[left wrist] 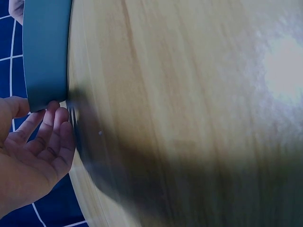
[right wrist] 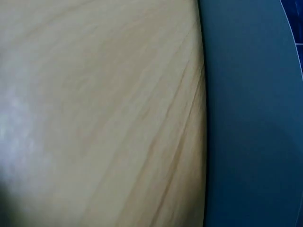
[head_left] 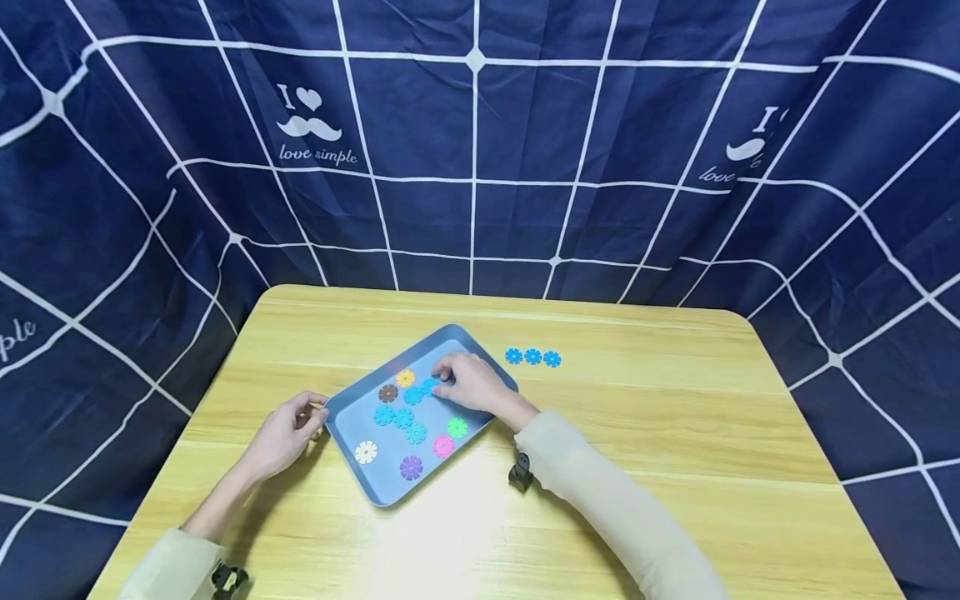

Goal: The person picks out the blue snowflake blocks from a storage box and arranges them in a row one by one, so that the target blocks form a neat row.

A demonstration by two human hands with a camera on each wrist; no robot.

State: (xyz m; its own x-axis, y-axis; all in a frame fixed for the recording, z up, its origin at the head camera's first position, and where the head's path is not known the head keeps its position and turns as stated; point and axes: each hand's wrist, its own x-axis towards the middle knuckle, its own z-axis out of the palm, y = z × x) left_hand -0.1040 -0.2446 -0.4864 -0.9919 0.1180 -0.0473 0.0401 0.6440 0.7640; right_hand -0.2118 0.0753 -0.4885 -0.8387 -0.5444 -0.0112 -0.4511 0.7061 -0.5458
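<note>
A blue-grey rectangular tray [head_left: 358,479] stands slanted on the table and holds several flower-shaped plastic discs. My left hand [head_left: 285,435] is at its left corner; in the left wrist view the thumb and fingers [left wrist: 60,115] of that hand grip the tray's edge [left wrist: 47,56]. Inside the tray, my right hand [head_left: 474,383] has its curled fingertips right at a blue disc [head_left: 428,387]; I cannot tell whether it pinches the disc. Another blue disc [head_left: 412,396] lies beside that one. In the right wrist view only the tray's side wall [right wrist: 251,113] shows; the hand is out of sight.
Three blue discs [head_left: 532,357] lie in a row on the wooden table [head_left: 637,417], right of the tray. Other discs in the tray include yellow [head_left: 406,378], brown [head_left: 387,393], cream [head_left: 366,452], purple [head_left: 411,467], pink [head_left: 444,447] and green [head_left: 457,428]. A dark blue curtain [head_left: 420,217] surrounds the table's back and sides.
</note>
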